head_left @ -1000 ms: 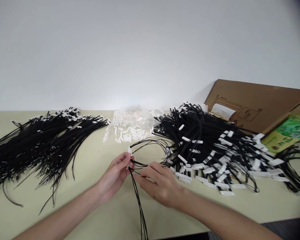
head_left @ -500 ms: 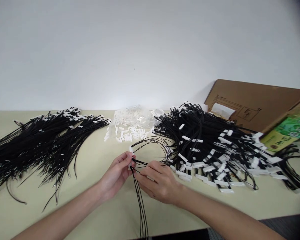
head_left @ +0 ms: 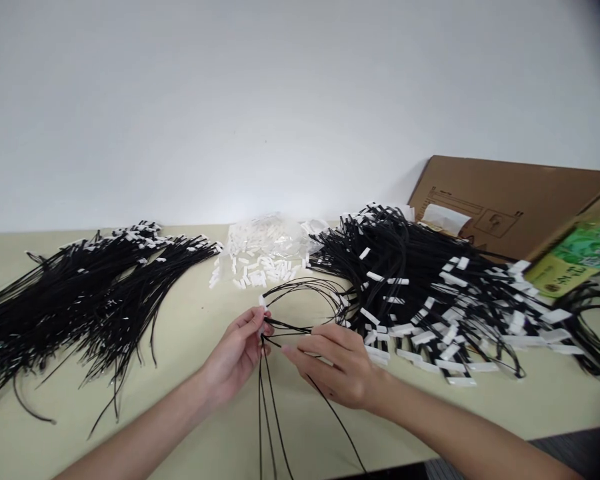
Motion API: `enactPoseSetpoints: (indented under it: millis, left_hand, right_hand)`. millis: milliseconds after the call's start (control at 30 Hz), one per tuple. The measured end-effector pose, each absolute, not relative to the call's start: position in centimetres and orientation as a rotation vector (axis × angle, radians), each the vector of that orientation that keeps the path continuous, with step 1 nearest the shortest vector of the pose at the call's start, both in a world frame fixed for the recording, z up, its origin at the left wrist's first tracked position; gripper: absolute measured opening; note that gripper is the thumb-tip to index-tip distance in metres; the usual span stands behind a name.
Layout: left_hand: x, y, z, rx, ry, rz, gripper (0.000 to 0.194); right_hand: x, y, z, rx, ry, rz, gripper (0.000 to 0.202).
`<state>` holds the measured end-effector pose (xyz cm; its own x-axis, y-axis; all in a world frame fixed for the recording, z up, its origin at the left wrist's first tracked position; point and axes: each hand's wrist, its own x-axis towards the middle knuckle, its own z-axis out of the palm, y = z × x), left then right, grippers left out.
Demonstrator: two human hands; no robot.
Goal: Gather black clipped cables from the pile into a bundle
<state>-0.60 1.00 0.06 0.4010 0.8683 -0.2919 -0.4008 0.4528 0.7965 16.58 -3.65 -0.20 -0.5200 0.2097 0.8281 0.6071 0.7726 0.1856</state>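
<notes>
- Our left hand [head_left: 237,357] is above the near middle of the table [head_left: 190,333], with the fingers pinched together on a small bunch of black cords [head_left: 267,400].
- A small white clip [head_left: 261,301] shows just above the fingertips of the left hand, at the top of this bunch.
- From the pinch, some cords hang down toward us and pass the near edge of the table; others make a loop [head_left: 305,293] that goes up and to the right.
- Our right hand [head_left: 337,363] is just beside the left hand, with the fingers closed lightly on one cord that runs away down to the right.
- On the left of the table lies a big pile of black cords [head_left: 75,300], well apart from the hands.
- On the right lies a bigger pile of cords with white tags [head_left: 430,300]; the loop reaches its near edge.
- Between the two piles, at the back, we see a heap of white clips [head_left: 260,257].
- A cardboard box [head_left: 510,207] leans by the wall at the far right, with a green package [head_left: 575,257] in front of it.
</notes>
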Motion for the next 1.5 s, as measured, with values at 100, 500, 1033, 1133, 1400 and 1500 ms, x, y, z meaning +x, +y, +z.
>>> enactPoseSetpoints:
  millis: [100, 500, 1033, 1133, 1400, 1500]
  left_hand:
    - [-0.5, 1.0, 0.4, 0.646, 0.805, 0.877, 0.008]
    - [-0.7, 1.4, -0.6, 0.669, 0.813, 0.871, 0.011]
    - [-0.6, 1.4, 0.0, 0.641, 0.844, 0.883, 0.010]
    - [-0.5, 1.2, 0.6, 0.615, 0.902, 0.901, 0.011]
    - [-0.7, 1.3, 0.5, 0.587, 0.879, 0.913, 0.011]
    - [-0.7, 1.5, 0.5, 0.596, 0.907, 0.934, 0.011]
  right_hand:
    - [16.9, -3.4, -0.2, -0.610, -2.055, -0.617, 0.024]
    - [16.9, -3.6, 0.4, -0.599, -2.041, -0.598, 0.018]
    - [17.5, -2.7, 0.7, -0.549, -2.030, -0.647, 0.020]
    - [17.8, -2.5, 0.9, -0.578, -2.043, -0.655, 0.020]
    - [17.8, -2.7, 1.3, -0.581, -2.007, -0.675, 0.016]
    - [17.9, -2.9, 1.5, -0.579, -2.009, -0.685, 0.015]
